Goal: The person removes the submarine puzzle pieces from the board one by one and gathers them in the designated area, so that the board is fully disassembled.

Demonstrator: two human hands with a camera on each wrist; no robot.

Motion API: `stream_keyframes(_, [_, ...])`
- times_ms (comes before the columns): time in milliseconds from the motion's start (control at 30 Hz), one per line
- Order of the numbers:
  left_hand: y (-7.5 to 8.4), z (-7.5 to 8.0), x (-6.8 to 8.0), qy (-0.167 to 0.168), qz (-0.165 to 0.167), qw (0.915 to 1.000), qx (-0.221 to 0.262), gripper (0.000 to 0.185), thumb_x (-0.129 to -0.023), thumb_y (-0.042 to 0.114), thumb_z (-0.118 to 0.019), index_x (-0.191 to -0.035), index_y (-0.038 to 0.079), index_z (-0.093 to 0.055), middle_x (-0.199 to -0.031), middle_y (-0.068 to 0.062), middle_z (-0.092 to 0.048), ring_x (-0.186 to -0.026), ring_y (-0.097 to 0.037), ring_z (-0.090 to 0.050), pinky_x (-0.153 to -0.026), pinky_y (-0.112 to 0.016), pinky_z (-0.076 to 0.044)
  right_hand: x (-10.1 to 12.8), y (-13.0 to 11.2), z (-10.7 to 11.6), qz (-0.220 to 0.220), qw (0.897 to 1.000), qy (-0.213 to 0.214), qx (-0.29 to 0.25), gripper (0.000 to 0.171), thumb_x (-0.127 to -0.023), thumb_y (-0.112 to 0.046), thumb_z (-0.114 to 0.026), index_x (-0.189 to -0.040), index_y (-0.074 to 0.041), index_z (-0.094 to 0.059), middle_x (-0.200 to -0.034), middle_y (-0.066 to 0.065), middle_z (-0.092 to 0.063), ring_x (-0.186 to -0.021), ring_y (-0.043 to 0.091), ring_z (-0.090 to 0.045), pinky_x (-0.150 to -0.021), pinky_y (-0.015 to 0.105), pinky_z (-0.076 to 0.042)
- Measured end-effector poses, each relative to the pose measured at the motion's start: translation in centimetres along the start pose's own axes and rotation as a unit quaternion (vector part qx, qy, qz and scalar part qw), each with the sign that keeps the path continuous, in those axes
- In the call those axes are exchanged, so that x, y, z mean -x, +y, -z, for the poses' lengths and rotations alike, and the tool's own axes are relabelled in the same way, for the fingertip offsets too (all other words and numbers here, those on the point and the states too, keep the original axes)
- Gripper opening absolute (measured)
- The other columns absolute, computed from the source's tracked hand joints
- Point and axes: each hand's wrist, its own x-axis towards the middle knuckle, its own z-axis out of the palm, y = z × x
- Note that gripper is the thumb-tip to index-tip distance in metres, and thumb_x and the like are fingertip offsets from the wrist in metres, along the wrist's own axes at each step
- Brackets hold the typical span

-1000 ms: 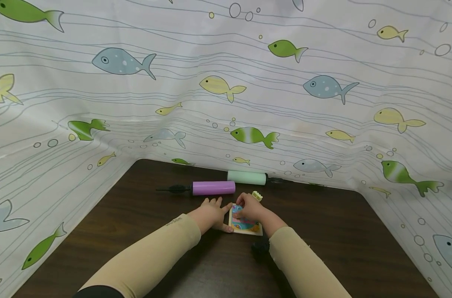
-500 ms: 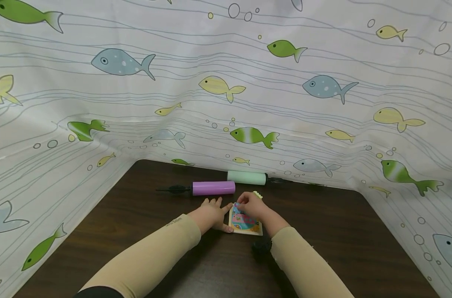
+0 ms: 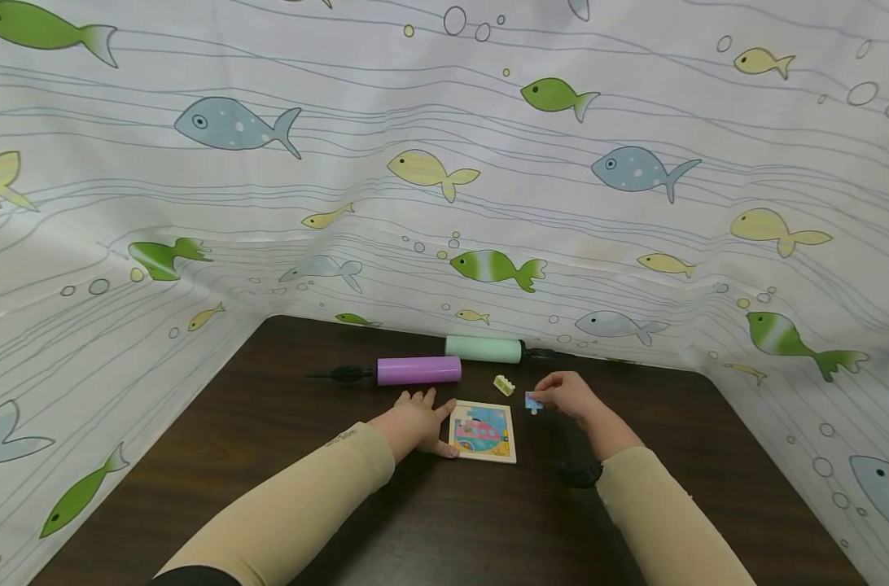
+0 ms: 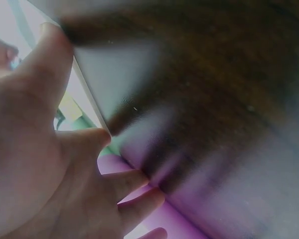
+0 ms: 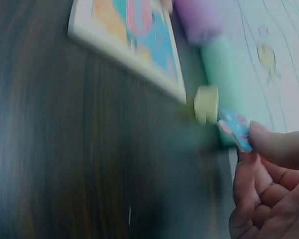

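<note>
A small framed jigsaw puzzle point(image 3: 481, 435) with a colourful picture lies flat on the dark table; a gap shows at its upper left corner. My left hand point(image 3: 413, 423) rests spread beside its left edge, with thumb and index finger touching the frame. To the right of the puzzle, my right hand point(image 3: 575, 397) pinches a blue and pink jigsaw piece point(image 3: 533, 402) between thumb and fingers. The right wrist view shows the piece point(image 5: 236, 130) at the fingertips, clear of the puzzle. Between puzzle and right hand stands a small pale yellow block point(image 3: 504, 385).
Behind the puzzle lie a purple hand pump point(image 3: 418, 370) and a mint green pump point(image 3: 483, 349), both with black ends. A white sheet with printed fish point(image 3: 499, 270) hangs round the back and sides of the brown table point(image 3: 430, 521).
My right hand has lifted a jigsaw piece from the puzzle's upper left corner and carried it right, past the yellow block. The left hand stays at the frame.
</note>
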Motion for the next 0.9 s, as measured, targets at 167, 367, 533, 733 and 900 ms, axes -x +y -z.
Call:
stream_keyframes(167, [-0.2,0.0,0.3,-0.004,0.005,1.0000,0.004,0.097,-0.079,0.079,-0.054,-0.158,0.031,-0.024,-0.160,-0.011,-0.026,-0.144,-0.030,-0.028,-0.114,-0.049,-0.020,0.2,2.6,1.2,-0.027,0.999,-0.007,0.027,0.011,-0.093,-0.009,-0.068,-0.093,0.002,-0.070,-0.087,0.009,-0.061,-0.076,0.023,-0.055,-0.068,0.038,-0.047])
stream_keyframes(367, [-0.1,0.0,0.5,-0.006,0.004,1.0000,0.002,0.097,-0.080,0.079,-0.052,-0.159,0.031,-0.023,-0.160,-0.011,-0.025,-0.144,-0.030,-0.027,-0.114,-0.048,-0.020,-0.1,3.5,0.2,-0.018,0.999,-0.007,0.044,0.010,-0.091,-0.009,-0.070,-0.090,0.001,-0.071,-0.086,0.009,-0.063,-0.075,0.022,-0.058,-0.066,0.036,-0.047])
stream_keyframes(533, [0.0,0.2,0.7,-0.008,0.003,1.0000,0.004,0.096,-0.080,0.079,-0.053,-0.159,0.032,-0.023,-0.160,-0.011,-0.025,-0.144,-0.029,-0.027,-0.115,-0.048,-0.020,-0.3,2.6,-0.8,-0.019,0.996,0.031,0.084,0.012,-0.088,-0.011,-0.075,-0.085,0.000,-0.071,-0.084,0.009,-0.063,-0.075,0.023,-0.056,-0.066,0.037,-0.047])
stream_keyframes(733, [0.0,0.3,0.8,-0.006,0.002,1.0000,0.004,0.096,-0.081,0.078,-0.053,-0.159,0.032,-0.023,-0.160,-0.011,-0.024,-0.144,-0.030,-0.027,-0.115,-0.048,-0.020,-0.5,-0.1,-3.0,0.043,0.995,0.014,0.086,0.010,-0.085,-0.008,-0.078,-0.086,-0.002,-0.070,-0.083,0.009,-0.061,-0.072,0.023,-0.055,-0.062,0.036,-0.047])
stream_keyframes(900, [0.0,0.2,0.5,0.000,-0.002,1.0000,0.004,0.096,-0.080,0.079,-0.053,-0.158,0.031,-0.024,-0.160,-0.011,-0.026,-0.144,-0.030,-0.028,-0.114,-0.048,-0.021,-0.7,-2.0,-5.5,0.089,0.990,-0.047,0.097,0.011,-0.083,-0.005,-0.079,-0.092,-0.005,-0.073,-0.083,0.005,-0.059,-0.074,0.020,-0.052,-0.063,0.034,-0.045])
